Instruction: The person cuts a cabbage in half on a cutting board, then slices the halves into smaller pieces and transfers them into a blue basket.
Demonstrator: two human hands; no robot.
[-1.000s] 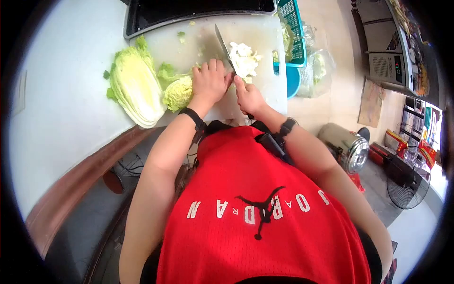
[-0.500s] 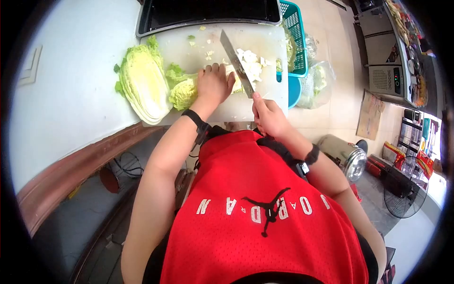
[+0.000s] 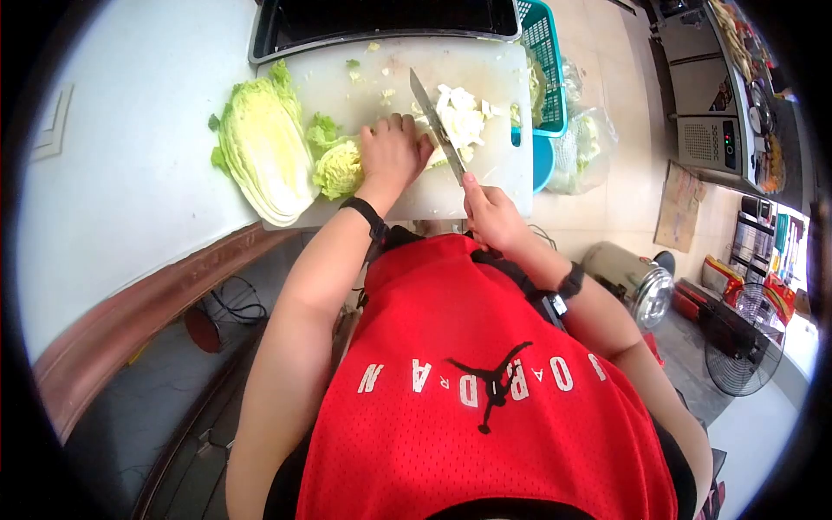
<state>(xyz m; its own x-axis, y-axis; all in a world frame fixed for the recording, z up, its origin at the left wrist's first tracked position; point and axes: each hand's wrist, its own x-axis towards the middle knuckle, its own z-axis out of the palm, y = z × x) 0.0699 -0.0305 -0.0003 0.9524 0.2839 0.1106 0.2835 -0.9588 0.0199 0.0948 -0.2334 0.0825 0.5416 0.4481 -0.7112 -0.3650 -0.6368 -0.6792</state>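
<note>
My left hand presses down on a cut piece of cabbage on the white cutting board, its fingers curled over it. My right hand grips the handle of a knife, whose blade lies just right of my left hand, at the cut end of the piece. Chopped white cabbage is heaped right of the blade. A larger cabbage half rests cut side up at the board's left edge.
A black tray stands beyond the board. Right of the board are a green basket, a blue container and a plastic bag with greens. A metal canister and a fan are farther right.
The knife blade has shifted slightly down and lies closer to my left hand. My left hand still presses the cabbage piece. The whole view has shifted slightly.
</note>
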